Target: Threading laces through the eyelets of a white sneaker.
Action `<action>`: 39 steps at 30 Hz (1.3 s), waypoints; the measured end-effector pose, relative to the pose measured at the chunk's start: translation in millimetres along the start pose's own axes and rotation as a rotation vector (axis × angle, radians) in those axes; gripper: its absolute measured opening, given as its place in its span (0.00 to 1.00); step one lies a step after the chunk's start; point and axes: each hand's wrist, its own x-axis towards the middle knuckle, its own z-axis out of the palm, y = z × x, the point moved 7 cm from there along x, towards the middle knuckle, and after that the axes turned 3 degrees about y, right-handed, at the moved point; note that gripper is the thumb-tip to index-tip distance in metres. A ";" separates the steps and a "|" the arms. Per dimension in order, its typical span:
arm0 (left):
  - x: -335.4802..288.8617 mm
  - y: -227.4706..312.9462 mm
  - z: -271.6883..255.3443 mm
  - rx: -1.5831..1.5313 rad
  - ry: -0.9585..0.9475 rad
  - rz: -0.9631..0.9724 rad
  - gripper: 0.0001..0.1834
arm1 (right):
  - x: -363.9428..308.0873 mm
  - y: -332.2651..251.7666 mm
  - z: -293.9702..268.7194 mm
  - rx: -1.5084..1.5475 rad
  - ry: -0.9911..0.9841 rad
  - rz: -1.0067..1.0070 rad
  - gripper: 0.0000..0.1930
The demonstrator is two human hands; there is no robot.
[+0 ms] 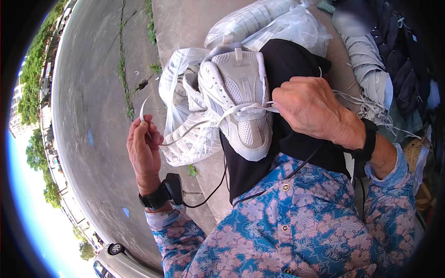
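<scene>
Between the left hand (146, 148) and the right hand (315, 109), both pinching its pale lace (234, 110), a light-coloured shoe (242, 90) rests on black cloth (294, 65).

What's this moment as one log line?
Left hand: pinching lace | right hand: gripping lace beside shoe | shoe: on black cloth, toe toward person | lace: across shoe

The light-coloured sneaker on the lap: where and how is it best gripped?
Probably by the sneaker's rounded toe, coming from the floral shirt side, thumb above, fingers beneath: the toe points that way, and the lace crosses farther back.
</scene>
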 end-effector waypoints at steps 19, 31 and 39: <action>-43.6 9.1 129.4 0.252 -0.384 0.053 0.15 | 21.1 -10.0 -9.9 -0.067 -0.045 -0.023 0.05; -51.1 11.9 149.4 0.363 -0.523 0.079 0.14 | 38.8 -31.7 2.7 0.185 0.077 -0.148 0.01; -40.8 -0.4 125.8 0.495 -0.307 0.143 0.11 | 30.4 -28.1 9.9 0.215 0.019 -0.144 0.02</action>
